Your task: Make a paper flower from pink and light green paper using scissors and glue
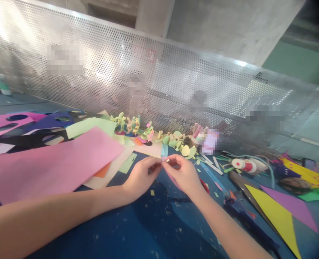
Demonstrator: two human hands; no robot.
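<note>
My left hand (144, 177) and my right hand (183, 175) meet above the blue table, fingertips pinched together. Between them is a narrow pink strip (172, 181), which hangs down below my right fingers. Its upper end is small and partly hidden by the fingertips. Just behind the fingertips shows a light blue strip (164, 149). A red curved piece (204, 186) peeks out from behind my right wrist; the rest of it is hidden. Left of my left hand lies a green sheet with a cut (127, 163).
A large pink sheet (54, 162) covers the left. Small foam plant figures (128, 124) and green leaf pieces (179, 140) stand behind. On the right lie a spool (244, 165), a dark blue tool like a glue gun (249, 221) and a yellow sheet (276, 216). Perforated metal panel (100, 68) behind.
</note>
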